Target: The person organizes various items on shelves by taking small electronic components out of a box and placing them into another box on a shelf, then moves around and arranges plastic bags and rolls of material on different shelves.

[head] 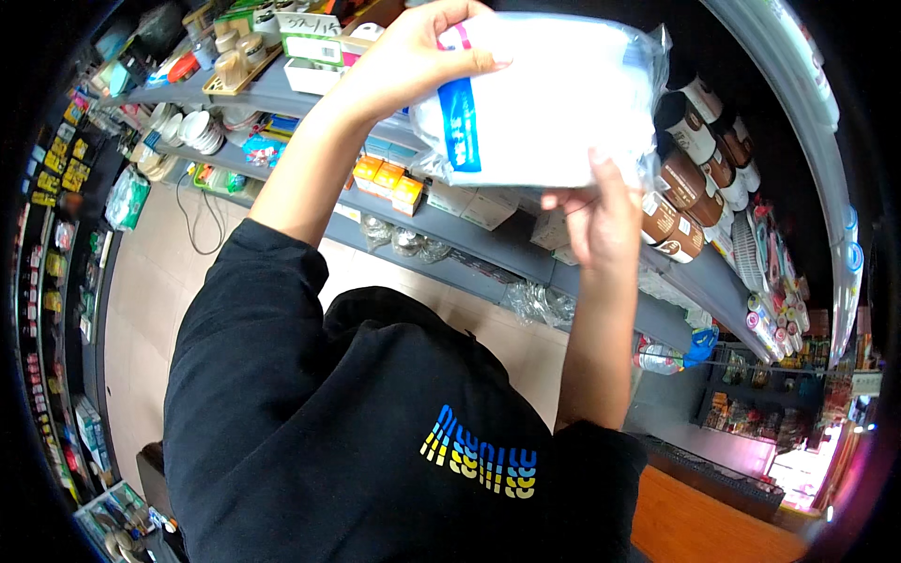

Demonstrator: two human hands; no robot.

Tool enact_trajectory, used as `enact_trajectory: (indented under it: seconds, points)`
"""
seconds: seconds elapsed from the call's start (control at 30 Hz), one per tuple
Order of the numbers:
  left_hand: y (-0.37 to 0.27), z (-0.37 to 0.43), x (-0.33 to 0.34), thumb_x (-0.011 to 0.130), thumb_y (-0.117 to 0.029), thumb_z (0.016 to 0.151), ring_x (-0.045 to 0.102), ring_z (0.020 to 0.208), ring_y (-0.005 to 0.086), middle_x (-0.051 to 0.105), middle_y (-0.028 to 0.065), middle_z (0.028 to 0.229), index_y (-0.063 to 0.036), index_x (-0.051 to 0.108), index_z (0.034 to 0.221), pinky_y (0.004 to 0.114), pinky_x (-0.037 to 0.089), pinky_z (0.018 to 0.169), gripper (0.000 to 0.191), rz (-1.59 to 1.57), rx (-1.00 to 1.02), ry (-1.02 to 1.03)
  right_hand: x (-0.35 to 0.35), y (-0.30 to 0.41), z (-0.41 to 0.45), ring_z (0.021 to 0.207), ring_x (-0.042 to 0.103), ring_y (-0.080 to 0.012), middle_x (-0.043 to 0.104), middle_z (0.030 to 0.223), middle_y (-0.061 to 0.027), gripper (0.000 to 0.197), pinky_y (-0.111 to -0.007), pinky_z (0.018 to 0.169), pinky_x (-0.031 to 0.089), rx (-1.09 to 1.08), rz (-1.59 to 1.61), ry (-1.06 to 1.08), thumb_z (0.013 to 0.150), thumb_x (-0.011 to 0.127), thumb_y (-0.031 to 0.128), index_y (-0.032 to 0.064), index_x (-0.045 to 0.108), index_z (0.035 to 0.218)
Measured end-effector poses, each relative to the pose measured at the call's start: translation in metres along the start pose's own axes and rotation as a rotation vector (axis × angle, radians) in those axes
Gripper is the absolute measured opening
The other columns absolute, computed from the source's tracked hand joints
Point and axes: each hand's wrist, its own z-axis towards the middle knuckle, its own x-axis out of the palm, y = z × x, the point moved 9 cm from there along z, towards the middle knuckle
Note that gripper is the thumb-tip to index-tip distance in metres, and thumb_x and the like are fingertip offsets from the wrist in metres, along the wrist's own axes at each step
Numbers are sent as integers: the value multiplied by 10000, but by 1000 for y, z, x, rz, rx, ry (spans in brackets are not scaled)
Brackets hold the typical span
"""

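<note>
Raised before the shelves is a white package (542,105) in clear plastic wrap, with a blue printed band along its left part. What is inside cannot be made out. My left hand (440,49) grips its upper left side, the thumb lying across the front face. At the lower right corner my right hand (602,211) holds the package, its thumb on the front and the other fingers partly hidden below and behind. Behind it, brown and white cylindrical packs (683,190) are stacked to the right, close to my right hand.
Grey shelving (493,246) crosses in front of me, carrying small orange boxes (387,181), white boxes (468,204) and stacked white bowls (200,131). A cable (204,218) loops over the tiled floor (151,281). More stocked shelves (63,281) line the left, and an orange-brown surface (711,517) lies lower right.
</note>
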Motion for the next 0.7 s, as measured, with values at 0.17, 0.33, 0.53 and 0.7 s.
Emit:
enact_trajectory:
  seconds: [0.17, 0.33, 0.53, 0.7]
  points:
    - [-10, -12, 33, 760, -184, 709, 497, 887, 86, 546, -4, 911, -13, 547, 1026, 226, 411, 815, 419, -249, 244, 227, -32, -22, -24, 746, 639, -260, 601, 985, -181, 287, -358, 487, 531, -29, 9, -60, 893, 489, 35, -53, 453, 1165]
    - [-3, -38, 77, 714, -119, 770, 569, 818, 82, 594, 11, 890, 12, 549, 1076, 240, 477, 742, 372, -490, 8, 570, -61, -23, -56, 1047, 568, -231, 562, 1116, -145, 469, -340, 886, 483, 33, -38, -185, 789, 552, -67, -56, 421, 1239]
    - [-13, -21, 104, 667, -143, 840, 578, 764, 65, 623, 14, 847, -3, 557, 1058, 221, 477, 693, 282, -472, 22, 641, -108, -20, -106, 1049, 564, -244, 547, 1154, -145, 570, -353, 898, 487, 82, -7, -333, 764, 643, -36, -30, 394, 1277]
    - [-26, 3, 113, 639, -123, 860, 578, 826, 86, 610, 38, 898, -7, 559, 1043, 235, 484, 726, 232, -321, 126, 535, -144, -31, -141, 968, 587, -196, 590, 1093, -101, 457, -316, 850, 490, -10, 44, -367, 795, 665, 3, -14, 482, 1213]
